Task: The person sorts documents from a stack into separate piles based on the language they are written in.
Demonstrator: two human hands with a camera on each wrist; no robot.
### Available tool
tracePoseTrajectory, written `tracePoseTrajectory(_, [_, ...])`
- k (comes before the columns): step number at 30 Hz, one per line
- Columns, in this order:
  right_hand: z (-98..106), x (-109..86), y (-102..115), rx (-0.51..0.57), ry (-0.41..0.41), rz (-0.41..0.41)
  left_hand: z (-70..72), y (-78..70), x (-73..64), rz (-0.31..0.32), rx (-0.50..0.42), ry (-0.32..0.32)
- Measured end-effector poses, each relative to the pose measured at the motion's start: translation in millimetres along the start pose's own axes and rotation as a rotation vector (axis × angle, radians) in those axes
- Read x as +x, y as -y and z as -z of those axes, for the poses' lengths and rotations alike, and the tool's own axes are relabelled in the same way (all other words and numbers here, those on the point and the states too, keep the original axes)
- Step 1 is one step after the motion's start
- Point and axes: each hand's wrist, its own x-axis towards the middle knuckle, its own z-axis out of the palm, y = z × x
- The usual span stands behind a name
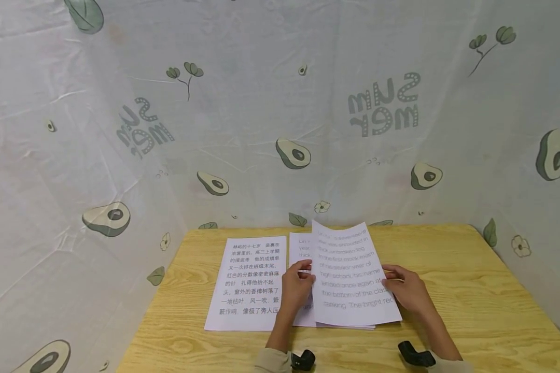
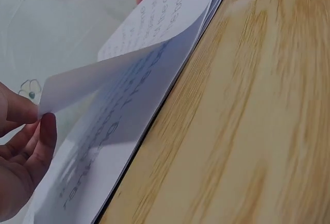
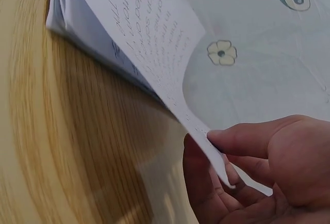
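Note:
Both hands hold up one printed sheet of paper [image 1: 350, 280] by its two side edges, raised above a stack of printed sheets [image 1: 301, 316]. My left hand [image 1: 297, 285] pinches the left edge between thumb and fingers. In the left wrist view that hand [image 2: 26, 152] grips the lifted edge, and the sheet [image 2: 87, 77] curves over the stack [image 2: 121, 157]. My right hand [image 1: 407, 290] pinches the right edge; the right wrist view shows the thumb of this hand [image 3: 258, 167] on top and fingers beneath. English text covers the sheet.
To the left of the held sheet lies another paper with Chinese text [image 1: 247, 285], partly behind my left forearm. Everything rests on a wood-grain table [image 1: 466, 290]. A pale curtain [image 1: 261, 103] printed with avocados and leaves hangs behind and at the sides.

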Motion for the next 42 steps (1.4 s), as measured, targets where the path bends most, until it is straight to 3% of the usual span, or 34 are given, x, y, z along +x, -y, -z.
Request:
tracePoseTrajectory(14, [42.7, -1.0, -39.7, -0.040, 0.027, -0.003, -45.0, -8.7, -7.3, -0.010, -0.088, 0.014])
tracePoseTrajectory(24, [73.1, -2.1, -61.6, -0.072, 0.034, -0.057, -79.7, -23.5, -13.4, 0.035, -0.156, 0.045])
tracePoseTrajectory(34, [93.7, -4.4, -80.1, -0.090, 0.031, -0.058, -102.3, -31.3, -18.4, 0.013, -0.167, 0.063])
tracePoseTrajectory(42, [107.1, -3.1, -88.3, -0.088, 0.055, -0.085, -112.6, -33.0, -18.1, -0.020, -0.161, 0.061])
